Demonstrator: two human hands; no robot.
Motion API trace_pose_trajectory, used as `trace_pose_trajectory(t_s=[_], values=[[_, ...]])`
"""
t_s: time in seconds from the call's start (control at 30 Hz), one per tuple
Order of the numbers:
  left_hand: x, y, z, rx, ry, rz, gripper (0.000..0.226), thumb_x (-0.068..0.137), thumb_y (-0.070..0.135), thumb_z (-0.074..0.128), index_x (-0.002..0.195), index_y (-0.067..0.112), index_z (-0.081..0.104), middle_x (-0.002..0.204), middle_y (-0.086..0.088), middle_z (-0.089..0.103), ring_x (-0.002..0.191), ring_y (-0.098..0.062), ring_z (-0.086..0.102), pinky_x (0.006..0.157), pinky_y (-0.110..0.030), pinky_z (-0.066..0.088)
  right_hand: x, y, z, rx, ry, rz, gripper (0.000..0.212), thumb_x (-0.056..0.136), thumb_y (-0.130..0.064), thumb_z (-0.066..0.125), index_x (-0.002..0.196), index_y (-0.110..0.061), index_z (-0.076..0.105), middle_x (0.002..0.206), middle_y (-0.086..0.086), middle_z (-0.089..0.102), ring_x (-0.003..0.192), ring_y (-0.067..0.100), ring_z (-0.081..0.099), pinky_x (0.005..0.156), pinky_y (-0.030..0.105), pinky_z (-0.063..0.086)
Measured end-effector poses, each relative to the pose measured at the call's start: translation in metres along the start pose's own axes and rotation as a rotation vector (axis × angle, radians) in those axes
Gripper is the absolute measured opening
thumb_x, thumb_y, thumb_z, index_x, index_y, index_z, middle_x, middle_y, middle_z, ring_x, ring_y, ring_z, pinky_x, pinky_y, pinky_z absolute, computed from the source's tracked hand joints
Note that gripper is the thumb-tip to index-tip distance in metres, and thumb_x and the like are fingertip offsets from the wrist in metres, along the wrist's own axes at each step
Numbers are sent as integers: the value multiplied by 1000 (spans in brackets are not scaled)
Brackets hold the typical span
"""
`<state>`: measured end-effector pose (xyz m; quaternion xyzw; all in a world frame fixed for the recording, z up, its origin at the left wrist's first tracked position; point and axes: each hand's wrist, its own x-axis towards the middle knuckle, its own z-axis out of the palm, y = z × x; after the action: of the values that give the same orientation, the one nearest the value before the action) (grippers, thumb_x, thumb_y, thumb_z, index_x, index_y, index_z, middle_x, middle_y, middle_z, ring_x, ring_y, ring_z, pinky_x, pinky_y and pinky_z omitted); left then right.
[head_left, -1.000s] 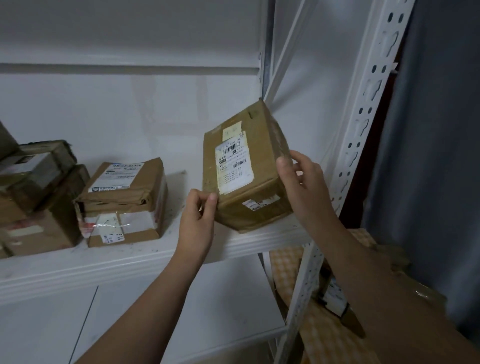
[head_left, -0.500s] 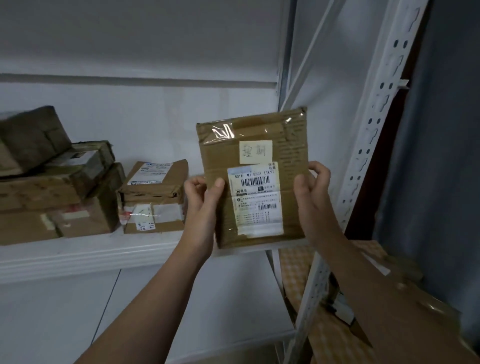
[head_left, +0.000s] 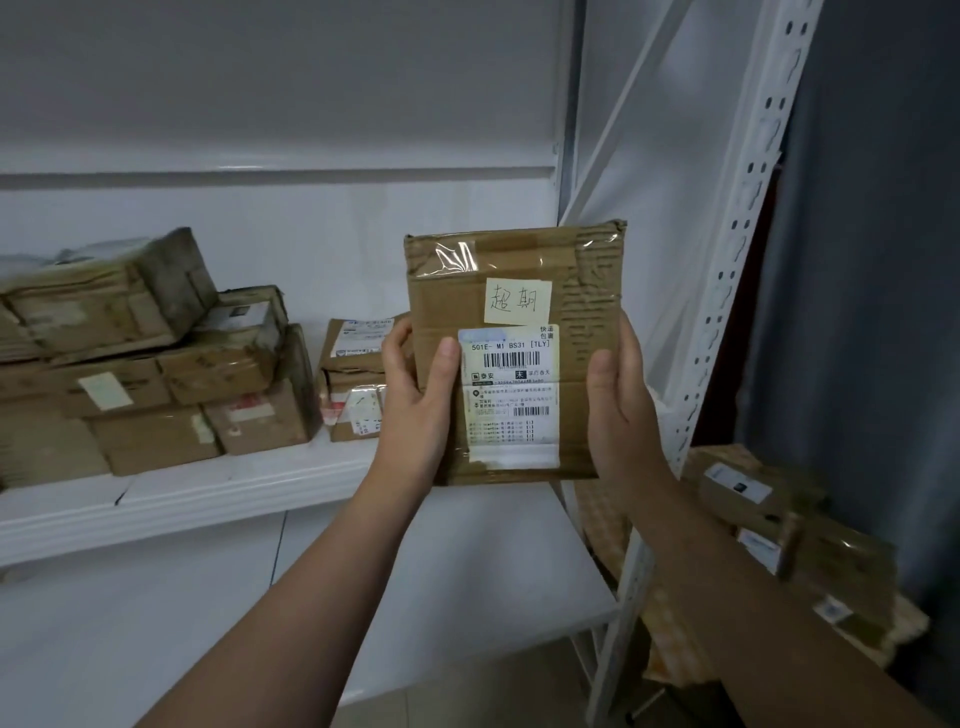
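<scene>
White shelf (head_left: 208, 499) behind the fingers (head_left: 448, 358), which grip the parcel (head_left: 587, 322) by its sides, left hand (head_left: 415, 410) and right hand (head_left: 618, 415). Best held upright, thumbs clear of the label (head_left: 511, 400).

You are working in dim, cool, even light with no hard shadows. The clear tape (head_left: 457, 257) on the parcel (head_left: 447, 306) throws a small white glare. The shipping label (head_left: 511, 395) is sharp, though its finest print blurs. The boxes (head_left: 841, 566) at lower right are dark and soft, and wide-angle distortion bows the shelf upright (head_left: 745, 218).
</scene>
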<state>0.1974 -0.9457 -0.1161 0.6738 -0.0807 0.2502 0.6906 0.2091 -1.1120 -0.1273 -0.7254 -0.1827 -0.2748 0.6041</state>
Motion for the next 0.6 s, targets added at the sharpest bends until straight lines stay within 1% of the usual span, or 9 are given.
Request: trace_pose_trajectory(t_s=[0.07, 0.13, 0.2, 0.23, 0.3, 0.4, 0.47, 0.53, 0.6], values=[[-13, 6, -13, -7, -6, -12, 46, 95, 34, 50, 137, 27, 31, 111, 14, 60, 92, 15, 60, 72, -4, 46, -17, -11, 8, -5, 17, 4, 56, 98, -39, 27, 152, -24, 21, 141, -8, 49, 126, 1, 48, 108, 27, 39], [-28, 11, -25, -6, -30, -19, 44, 97, 31, 49, 136, 25, 31, 109, 15, 60, 89, 16, 60, 69, -3, 45, -37, -22, 12, -7, 28, 14, 55, 98, -40, 28, 151, -25, 23, 139, -11, 50, 126, 0, 48, 107, 26, 40], [-45, 16, -35, 1, -59, -27, 41, 97, 30, 48, 134, 25, 31, 107, 15, 59, 86, 17, 60, 67, -3, 45, -60, -34, 15, 2, 19, 36, 49, 97, -42, 34, 145, -34, 24, 130, -27, 49, 120, -10, 48, 99, 13, 42], [-54, 17, -39, 8, -74, -30, 39, 98, 30, 47, 132, 26, 30, 106, 16, 58, 86, 17, 60, 67, -3, 45, -72, -42, 15, 10, 18, 51, 48, 97, -44, 40, 141, -39, 23, 124, -35, 47, 116, -16, 47, 94, 7, 42], [-73, 14, -45, 16, -117, -36, 36, 98, 30, 47, 130, 27, 30, 105, 13, 60, 88, 13, 62, 70, -7, 48, -98, -51, 13, 18, 35, 89, 54, 90, -39, 56, 136, -40, 27, 116, -41, 48, 112, -19, 49, 88, 5, 43], [-107, 4, -43, 19, -210, -87, 44, 96, 35, 47, 134, 24, 30, 108, 5, 63, 91, 2, 65, 71, -14, 51, -144, -54, -2, -21, 73, 173, 70, 83, -33, 68, 141, -33, 29, 122, -27, 55, 116, -7, 54, 91, 15, 48], [-133, -3, -34, 14, -287, -148, 48, 94, 38, 47, 136, 20, 29, 107, 6, 64, 88, 2, 66, 70, -14, 52, -175, -54, -18, -64, 109, 235, 71, 82, -30, 72, 139, -33, 30, 121, -22, 56, 114, -7, 55, 89, 11, 48], [-160, -7, -21, 0, -344, -207, 48, 96, 35, 46, 137, 16, 29, 107, 7, 63, 88, 2, 66, 70, -15, 53, -204, -57, -37, -111, 157, 293, 66, 83, -25, 73, 131, -42, 32, 118, -23, 56, 108, -11, 56, 83, 7, 47], [-186, -9, -6, -19, -399, -262, 46, 98, 33, 45, 138, 16, 29, 107, 7, 64, 87, 2, 67, 68, -15, 53, -232, -63, -57, -126, 198, 359, 64, 82, -26, 74, 125, -51, 32, 117, -21, 59, 106, -9, 58, 82, 10, 50]])
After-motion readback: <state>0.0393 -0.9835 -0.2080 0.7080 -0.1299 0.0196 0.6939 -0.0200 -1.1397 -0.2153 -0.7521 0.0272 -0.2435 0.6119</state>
